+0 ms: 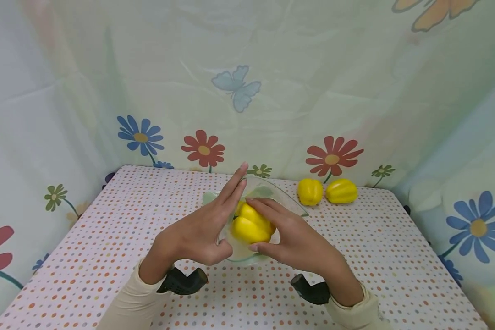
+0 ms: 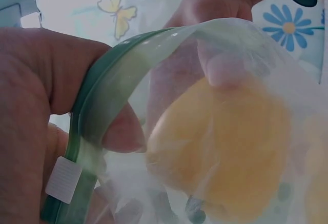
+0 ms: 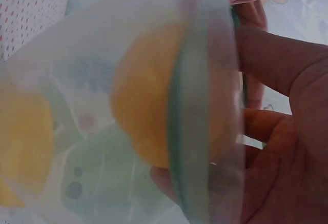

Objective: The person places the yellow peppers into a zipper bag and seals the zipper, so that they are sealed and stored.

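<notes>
a glossy, lobed yellow pepper [image 1: 250, 225], partly inside a clear plastic bag [image 1: 264, 189], is gripped by the right hand [image 1: 297, 236]; the left hand [image 1: 204, 231], fingers straight, hooks its thumb inside the bag's green rim [image 2: 87, 98]. two peppers [image 1: 341, 191] rest on the dotted tabletop [image 1: 107, 238].

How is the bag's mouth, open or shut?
Open: the bag gapes, with the right hand holding a yellow pepper inside it.

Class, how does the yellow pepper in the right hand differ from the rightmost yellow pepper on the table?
The held pepper is gripped by the right hand; the rightmost pepper rests untouched on the table. The held pepper shows through the translucent bag in both wrist views; the rightmost pepper lies outside the bag. Both are yellow.
</notes>
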Demonstrator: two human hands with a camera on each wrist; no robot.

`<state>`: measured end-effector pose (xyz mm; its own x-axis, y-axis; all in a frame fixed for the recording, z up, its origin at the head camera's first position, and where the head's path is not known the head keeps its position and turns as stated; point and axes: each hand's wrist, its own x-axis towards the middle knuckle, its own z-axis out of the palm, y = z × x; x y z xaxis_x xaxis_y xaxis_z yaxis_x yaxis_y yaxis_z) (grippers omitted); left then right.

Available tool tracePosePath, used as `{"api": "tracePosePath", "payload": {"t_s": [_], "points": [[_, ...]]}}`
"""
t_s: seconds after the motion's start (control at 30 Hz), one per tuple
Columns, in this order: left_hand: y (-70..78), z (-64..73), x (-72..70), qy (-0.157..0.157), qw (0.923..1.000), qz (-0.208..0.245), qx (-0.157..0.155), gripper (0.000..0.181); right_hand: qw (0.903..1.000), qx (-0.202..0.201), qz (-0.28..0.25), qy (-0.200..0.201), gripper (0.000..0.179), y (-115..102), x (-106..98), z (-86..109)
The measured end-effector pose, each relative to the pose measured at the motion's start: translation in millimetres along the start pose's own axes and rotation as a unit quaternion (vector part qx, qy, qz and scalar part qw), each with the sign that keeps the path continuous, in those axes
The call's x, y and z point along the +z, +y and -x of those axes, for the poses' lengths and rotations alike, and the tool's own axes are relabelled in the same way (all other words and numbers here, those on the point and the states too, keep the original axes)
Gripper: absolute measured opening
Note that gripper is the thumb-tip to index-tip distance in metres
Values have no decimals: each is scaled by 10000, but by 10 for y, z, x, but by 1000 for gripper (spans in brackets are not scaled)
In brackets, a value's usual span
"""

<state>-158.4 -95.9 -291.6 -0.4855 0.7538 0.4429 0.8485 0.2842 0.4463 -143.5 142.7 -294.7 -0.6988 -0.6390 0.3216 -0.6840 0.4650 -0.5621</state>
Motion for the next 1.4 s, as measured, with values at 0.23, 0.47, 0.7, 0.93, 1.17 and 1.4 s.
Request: {"api": "tracePosePath", "payload": {"t_s": [0.23,0.47,0.7,0.93,1.17,1.4], "points": [[-10,6,-19,52,10000,-79,-28,110,9996,-1,244,104,79,35,38,-74],[-15,29,-45,125,9995,-234,-198,110,9968,356,665,-265,76,54,77,-140],[-21,7,-44,150,9994,-254,-188,110,9916,861,805,-538,74,44,69,-152],[-46,7,-2,92,9993,-263,-255,107,9928,760,545,-753,73,132,107,-180],[-52,1,25,88,9991,-304,-295,107,9935,699,395,-810,71,203,110,-203],[-55,-18,44,93,9985,-419,-335,107,9921,825,442,-830,69,203,128,-177]]}}
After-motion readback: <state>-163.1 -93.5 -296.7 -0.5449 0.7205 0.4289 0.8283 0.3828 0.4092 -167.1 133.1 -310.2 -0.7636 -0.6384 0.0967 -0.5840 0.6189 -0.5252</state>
